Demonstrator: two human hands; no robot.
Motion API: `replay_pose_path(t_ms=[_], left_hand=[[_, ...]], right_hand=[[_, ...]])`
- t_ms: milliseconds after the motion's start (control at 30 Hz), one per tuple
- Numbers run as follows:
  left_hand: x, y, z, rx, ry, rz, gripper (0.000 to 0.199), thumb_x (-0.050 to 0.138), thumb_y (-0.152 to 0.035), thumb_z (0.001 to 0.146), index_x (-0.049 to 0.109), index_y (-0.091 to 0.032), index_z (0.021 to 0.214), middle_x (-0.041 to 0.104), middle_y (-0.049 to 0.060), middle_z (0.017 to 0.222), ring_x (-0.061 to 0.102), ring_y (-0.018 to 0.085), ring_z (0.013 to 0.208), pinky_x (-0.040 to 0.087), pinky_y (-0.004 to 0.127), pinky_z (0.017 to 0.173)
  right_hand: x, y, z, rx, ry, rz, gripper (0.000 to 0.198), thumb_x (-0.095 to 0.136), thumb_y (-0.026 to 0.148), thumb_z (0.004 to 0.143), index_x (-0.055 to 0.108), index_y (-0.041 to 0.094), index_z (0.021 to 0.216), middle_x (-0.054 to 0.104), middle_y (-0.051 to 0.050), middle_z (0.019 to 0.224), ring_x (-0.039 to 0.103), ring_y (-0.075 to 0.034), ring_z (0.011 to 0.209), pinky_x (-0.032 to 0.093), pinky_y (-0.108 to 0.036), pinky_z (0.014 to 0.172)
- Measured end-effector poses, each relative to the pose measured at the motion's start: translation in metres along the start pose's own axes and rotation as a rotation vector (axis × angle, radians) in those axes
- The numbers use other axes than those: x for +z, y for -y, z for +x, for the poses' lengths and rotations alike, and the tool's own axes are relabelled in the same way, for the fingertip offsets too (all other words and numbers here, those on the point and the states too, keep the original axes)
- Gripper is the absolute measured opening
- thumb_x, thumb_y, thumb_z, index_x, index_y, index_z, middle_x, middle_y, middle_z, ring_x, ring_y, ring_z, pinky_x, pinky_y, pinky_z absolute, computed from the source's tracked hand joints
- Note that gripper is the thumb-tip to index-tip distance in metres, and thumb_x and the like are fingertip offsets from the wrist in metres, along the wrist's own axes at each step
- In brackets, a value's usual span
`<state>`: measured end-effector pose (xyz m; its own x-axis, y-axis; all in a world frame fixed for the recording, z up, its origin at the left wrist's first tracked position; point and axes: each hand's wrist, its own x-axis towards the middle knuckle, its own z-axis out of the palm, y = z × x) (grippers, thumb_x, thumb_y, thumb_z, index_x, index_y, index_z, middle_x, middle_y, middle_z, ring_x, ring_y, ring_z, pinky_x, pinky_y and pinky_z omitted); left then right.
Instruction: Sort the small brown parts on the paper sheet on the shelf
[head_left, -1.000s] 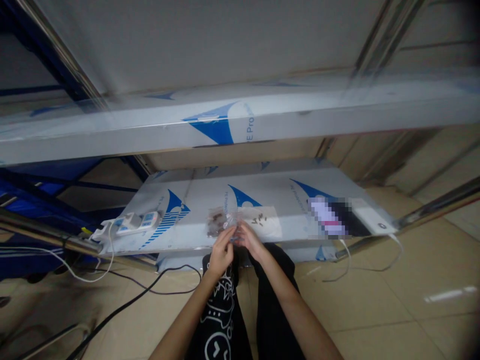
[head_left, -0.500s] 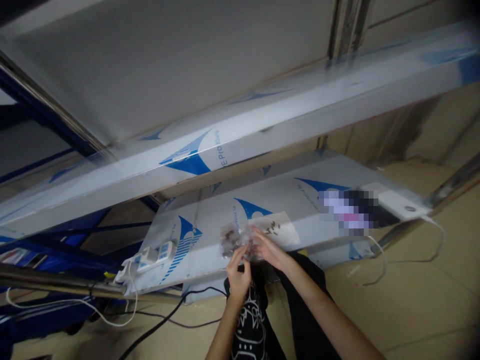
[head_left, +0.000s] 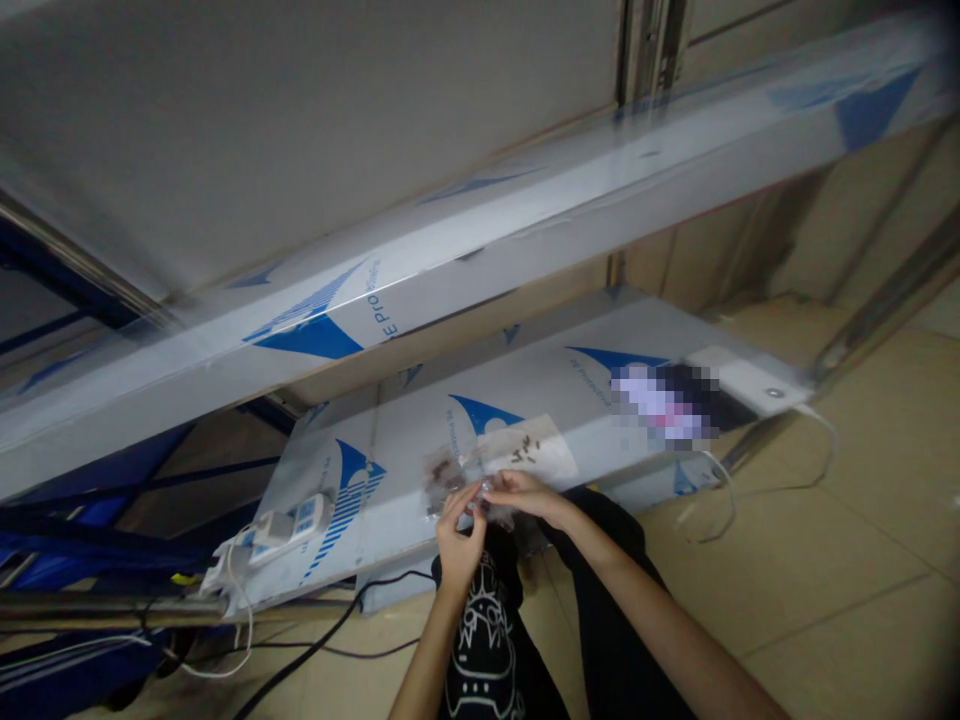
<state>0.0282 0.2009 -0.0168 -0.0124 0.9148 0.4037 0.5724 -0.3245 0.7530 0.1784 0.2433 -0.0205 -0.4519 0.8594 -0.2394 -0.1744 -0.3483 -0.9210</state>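
My left hand (head_left: pixel 459 530) and my right hand (head_left: pixel 525 495) meet over the front edge of the shelf. Between their bent fingertips they pinch a small clear plastic bag (head_left: pixel 501 515), crinkled and partly covered by the fingers. What is inside it is too small to make out. Just behind my left fingers lies another clear bag (head_left: pixel 441 468) with brownish bits in it. A white sheet (head_left: pixel 556 455) rests behind my right hand, with several small dark pieces (head_left: pixel 527 452) scattered on it.
The film-covered lower shelf (head_left: pixel 405 430) bears a white power strip with plugs (head_left: pixel 289 530) at left and a blurred-out dark device (head_left: pixel 679 400) beside a white box (head_left: pixel 757 385) at right. An upper shelf edge (head_left: pixel 450 275) crosses above. Cables (head_left: pixel 322 640) trail on the floor.
My right hand has drawn back from over the bags, and its fingertips now meet those of my left hand at the plastic. The view has shifted slightly, moving the scene leftward.
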Motion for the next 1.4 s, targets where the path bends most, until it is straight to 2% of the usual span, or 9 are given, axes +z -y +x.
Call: replay_pose_path(t_ms=[133,233,333,433,667,800,933,1200,1400], left_hand=[[-0.002,0.002,0.004,-0.027,0.097,0.035,0.031,0.047,-0.017,0.076,0.063,-0.021,0.102,0.064,0.007,0.105,0.055,0.02,0.1,0.044,0.04,0.087],[-0.002,0.007,0.006,-0.001,0.135,0.098,0.03,0.048,-0.019,0.076,0.061,-0.021,0.103,0.062,0.006,0.107,0.053,0.02,0.102,0.041,0.04,0.09],[-0.002,0.016,0.008,-0.025,0.0,0.229,0.025,0.048,-0.022,0.077,0.062,-0.018,0.098,0.061,0.008,0.106,0.052,0.021,0.103,0.039,0.041,0.091],[-0.001,0.026,0.01,-0.112,-0.102,0.449,0.028,0.048,-0.023,0.077,0.06,-0.018,0.101,0.057,0.009,0.113,0.048,0.024,0.109,0.037,0.044,0.09],[0.001,0.053,0.029,-0.168,0.039,0.816,0.04,0.05,-0.023,0.074,0.054,-0.016,0.113,0.046,0.011,0.128,0.03,0.03,0.125,0.03,0.045,0.095],[0.0,0.064,0.035,-0.216,0.124,0.837,0.045,0.052,-0.026,0.071,0.053,-0.019,0.116,0.051,0.011,0.123,0.038,0.03,0.119,0.03,0.045,0.094],[-0.002,0.063,0.036,-0.221,0.17,0.814,0.039,0.047,-0.022,0.074,0.056,-0.02,0.112,0.058,0.009,0.115,0.051,0.024,0.105,0.031,0.043,0.091],[-0.005,0.053,0.033,-0.129,0.005,0.862,0.032,0.039,-0.019,0.08,0.061,-0.018,0.104,0.062,0.009,0.105,0.054,0.022,0.098,0.031,0.039,0.09],[-0.001,0.051,0.028,-0.091,0.246,0.904,0.033,0.044,-0.02,0.076,0.06,-0.02,0.105,0.057,0.008,0.115,0.046,0.025,0.105,0.037,0.037,0.081]], right_hand=[[-0.011,-0.007,-0.001,0.041,0.053,0.006,0.03,0.071,0.036,0.06,0.053,0.016,0.074,0.057,0.003,0.068,0.056,-0.01,0.065,0.046,-0.022,0.062],[-0.017,-0.007,-0.004,0.089,0.087,0.026,0.031,0.068,0.039,0.064,0.052,0.018,0.08,0.058,0.002,0.067,0.057,-0.01,0.058,0.043,-0.019,0.048],[-0.023,-0.003,-0.007,0.105,-0.028,-0.085,0.03,0.064,0.038,0.068,0.052,0.018,0.086,0.056,0.003,0.056,0.051,-0.008,0.045,0.03,-0.014,0.034],[-0.029,0.0,-0.01,0.152,-0.156,-0.183,0.032,0.061,0.036,0.072,0.052,0.018,0.096,0.054,0.004,0.049,0.04,-0.005,0.034,0.021,-0.014,0.03],[-0.048,0.001,-0.015,0.145,-0.294,-0.146,0.032,0.059,0.038,0.072,0.053,0.021,0.099,0.057,0.004,0.056,0.042,-0.004,0.035,0.026,-0.014,0.033],[-0.055,0.002,-0.015,0.108,-0.317,-0.123,0.026,0.06,0.036,0.072,0.055,0.021,0.093,0.057,0.003,0.062,0.047,-0.006,0.041,0.029,-0.013,0.034],[-0.058,0.008,-0.017,0.116,-0.354,-0.112,0.026,0.059,0.035,0.073,0.055,0.021,0.094,0.058,0.002,0.064,0.05,-0.007,0.045,0.029,-0.013,0.033],[-0.06,0.013,-0.02,0.101,-0.372,-0.146,0.025,0.057,0.036,0.073,0.056,0.021,0.093,0.056,0.003,0.063,0.045,-0.005,0.041,0.027,-0.013,0.033],[-0.056,0.011,-0.015,0.052,-0.425,-0.169,0.028,0.056,0.04,0.071,0.059,0.02,0.09,0.053,0.002,0.066,0.041,-0.006,0.045,0.026,-0.014,0.034]])
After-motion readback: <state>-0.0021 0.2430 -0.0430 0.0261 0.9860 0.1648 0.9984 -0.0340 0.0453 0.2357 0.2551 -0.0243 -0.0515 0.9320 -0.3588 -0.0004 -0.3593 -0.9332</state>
